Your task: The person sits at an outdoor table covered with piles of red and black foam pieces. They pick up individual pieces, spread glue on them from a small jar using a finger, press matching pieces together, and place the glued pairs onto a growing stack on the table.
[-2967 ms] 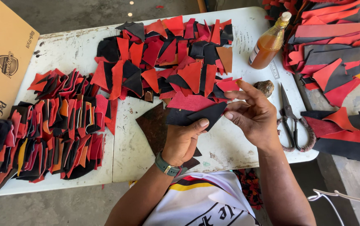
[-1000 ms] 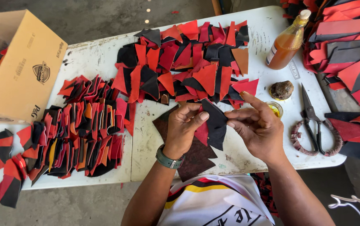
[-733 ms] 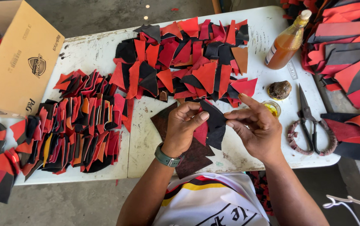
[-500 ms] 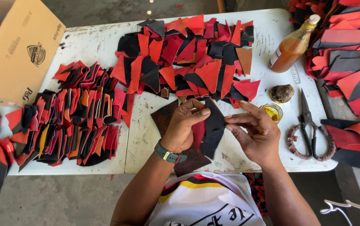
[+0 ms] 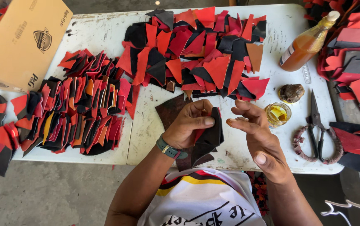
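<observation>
- A white table (image 5: 104, 37) fills the upper frame; it is used as the bench on which all stock is laid within reach.
- A cardboard box (image 5: 18, 44) is set at the upper left corner, overhanging the edge, clear of the working area.
- Loose red and black pieces (image 5: 201, 50) are spread at top centre, unsorted, just above the hands.
- A fanned stack (image 5: 79, 113) is laid at left centre, the pieces overlapped in rows, apparently so that finished pieces are kept apart from loose stock.
- More pieces are heaped at the right edge (image 5: 356, 54).
- A bottle (image 5: 305, 44) of amber liquid is stood at upper right, tilted in this view.
- Scissors (image 5: 316, 129) are laid at right, handles toward the person.
- A small dish (image 5: 278, 114) of yellow liquid is placed just beside the right hand; a brown lump (image 5: 291, 92) lies above it.
- The left hand (image 5: 188, 127), at centre, is closed on a folded black piece (image 5: 211, 136), thumb pressed on the fold so that it is kept shut.
- The right hand (image 5: 257, 134) is held released and empty, fingers (image 5: 238, 123) curled loosely near the piece without touching it.
</observation>
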{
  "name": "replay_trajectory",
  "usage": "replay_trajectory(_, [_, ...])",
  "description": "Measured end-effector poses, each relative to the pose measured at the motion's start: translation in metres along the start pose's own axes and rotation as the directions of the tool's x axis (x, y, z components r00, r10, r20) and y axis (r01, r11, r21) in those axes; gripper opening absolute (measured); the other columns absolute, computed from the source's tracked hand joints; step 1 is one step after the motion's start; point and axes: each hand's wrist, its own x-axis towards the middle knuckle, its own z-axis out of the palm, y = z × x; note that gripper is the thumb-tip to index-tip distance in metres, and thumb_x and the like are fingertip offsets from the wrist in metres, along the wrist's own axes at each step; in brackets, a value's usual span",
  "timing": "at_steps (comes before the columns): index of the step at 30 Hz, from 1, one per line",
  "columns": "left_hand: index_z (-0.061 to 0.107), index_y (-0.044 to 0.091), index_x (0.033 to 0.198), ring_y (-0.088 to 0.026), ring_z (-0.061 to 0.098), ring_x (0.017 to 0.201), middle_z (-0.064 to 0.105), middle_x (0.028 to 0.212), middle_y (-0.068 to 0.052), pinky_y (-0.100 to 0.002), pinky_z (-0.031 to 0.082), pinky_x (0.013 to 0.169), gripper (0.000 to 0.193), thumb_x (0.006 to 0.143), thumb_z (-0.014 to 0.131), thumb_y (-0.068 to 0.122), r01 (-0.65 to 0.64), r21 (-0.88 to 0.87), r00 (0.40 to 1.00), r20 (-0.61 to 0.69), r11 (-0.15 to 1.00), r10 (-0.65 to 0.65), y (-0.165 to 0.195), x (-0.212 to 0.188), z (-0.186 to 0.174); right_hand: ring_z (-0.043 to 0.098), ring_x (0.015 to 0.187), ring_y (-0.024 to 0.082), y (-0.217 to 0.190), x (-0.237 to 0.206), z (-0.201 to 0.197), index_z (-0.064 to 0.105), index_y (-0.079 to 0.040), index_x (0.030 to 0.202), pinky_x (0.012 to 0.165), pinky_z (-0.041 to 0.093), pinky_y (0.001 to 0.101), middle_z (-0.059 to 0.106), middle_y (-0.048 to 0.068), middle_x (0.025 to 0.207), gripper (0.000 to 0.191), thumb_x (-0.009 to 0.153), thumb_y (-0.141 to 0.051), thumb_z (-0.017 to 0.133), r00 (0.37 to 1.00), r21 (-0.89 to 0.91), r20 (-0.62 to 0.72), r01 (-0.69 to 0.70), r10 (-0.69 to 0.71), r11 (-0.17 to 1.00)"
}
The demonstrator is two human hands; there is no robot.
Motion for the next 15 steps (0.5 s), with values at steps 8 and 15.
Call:
replay_trajectory(8, [0.065, 0.005, 0.103, -0.007, 0.062, 0.091, 0.067, 0.097, 0.001, -0.024, 0.049, 0.086, 0.02, 0.092, 0.082, 0.009, 0.043, 0.025, 0.998, 0.046, 0.999, -0.044, 0.001, -0.002, 0.0, 0.031, 0.156, 0.039, -0.012, 0.016, 0.0, 0.063, -0.009, 0.143, 0.131, 0.023, 0.0529, 0.034, 0.024, 0.163, 0.071, 0.1, -0.062, 0.043, 0.995, -0.599, 0.002, 0.082, -0.1, 0.797])
replay_trajectory(15, [0.065, 0.006, 0.102, -0.008, 0.064, 0.089, 0.069, 0.096, 0.0, -0.025, 0.051, 0.084, 0.022, 0.09, 0.083, 0.01, 0.087, 0.011, 0.993, 0.075, 0.996, -0.088, 0.005, -0.003, 0.006, 0.032, 0.151, 0.044, -0.011, 0.023, -0.003, 0.063, -0.013, 0.144, 0.129, 0.024, 0.0538, 0.032, 0.029, 0.16, 0.07, 0.102, -0.064, 0.041, 0.985, -0.76, 0.0, 0.113, -0.174, 0.64])
